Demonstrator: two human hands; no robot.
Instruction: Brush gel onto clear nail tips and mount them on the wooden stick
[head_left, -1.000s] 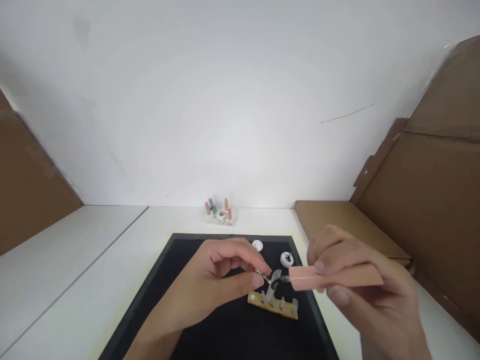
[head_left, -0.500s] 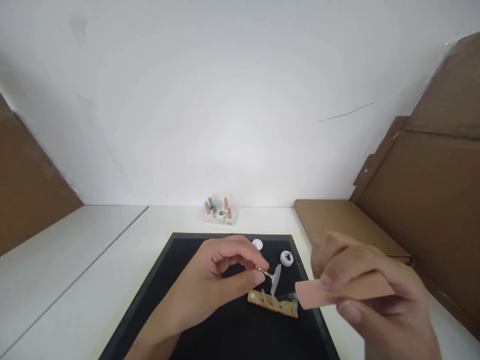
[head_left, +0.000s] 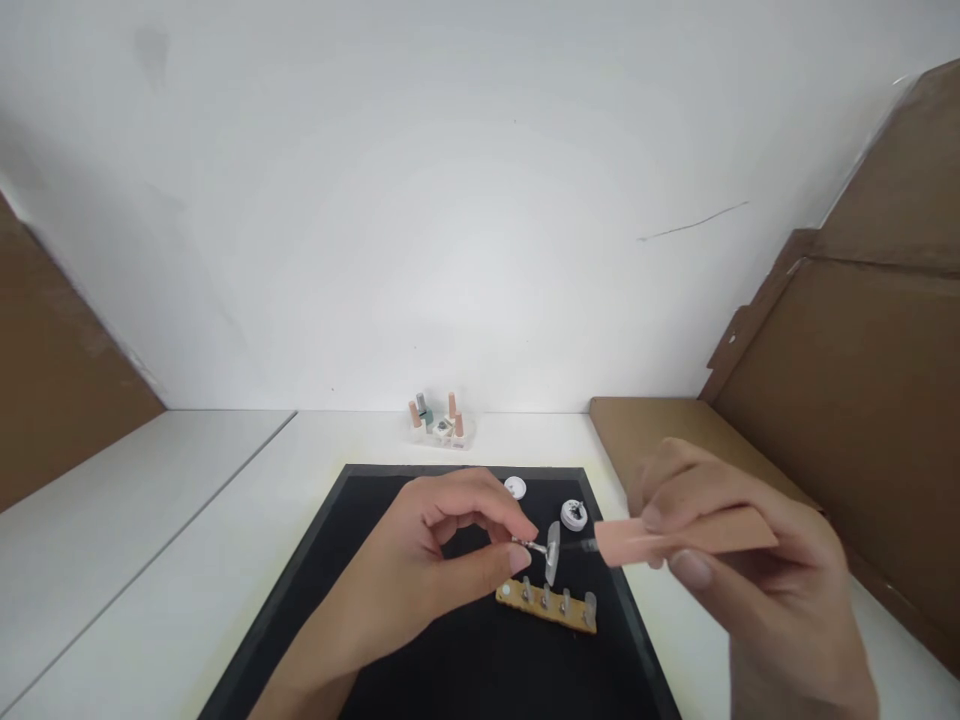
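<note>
Between thumb and index finger, my left hand pinches a thin metal nail-tip stand, which carries a clear false nail at its end. My right hand grips the pink cap of a nail polish brush, its dark bristle end pointing left at the false nail. Whether the bristles touch the nail I cannot tell. Below them lies a yellowish holder strip with several small metal sockets and clear nail tips standing on it.
A black mat covers the table's middle. On it sit a white lid and a small white jar with dark bits. Behind stands a clear tray of nail polish bottles. A cardboard box lies at the back right.
My right hand has raised the brush from beside the holder strip to the false nail's height. My left hand stays in place, with the false nail now turned slightly more upright.
</note>
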